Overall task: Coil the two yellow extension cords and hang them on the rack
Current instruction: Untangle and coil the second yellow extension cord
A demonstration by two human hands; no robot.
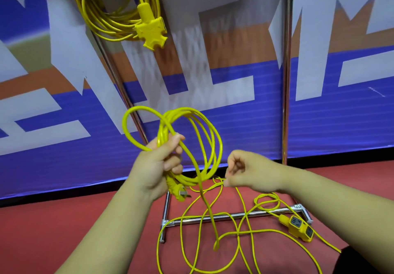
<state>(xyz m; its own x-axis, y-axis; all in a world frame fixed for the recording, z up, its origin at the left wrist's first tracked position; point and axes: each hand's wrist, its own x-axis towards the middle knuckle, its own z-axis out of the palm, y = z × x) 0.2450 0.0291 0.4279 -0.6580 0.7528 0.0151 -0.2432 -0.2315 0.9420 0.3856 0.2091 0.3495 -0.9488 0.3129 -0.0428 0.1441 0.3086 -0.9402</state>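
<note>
Centre: left hand (157, 167) grips the half-made coil (210, 137), first cord (102, 20) hung on the rack (286, 82) at 11 o'clock — right hand (241, 171), fingers curled, hold unclear, should draw slack (238, 233) at 6 o'clock into equal, untwisted loops.

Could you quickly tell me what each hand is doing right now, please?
Left hand: closed around the coiled cord.
Right hand: fingers curled; whether it holds anything cannot be told.
</note>
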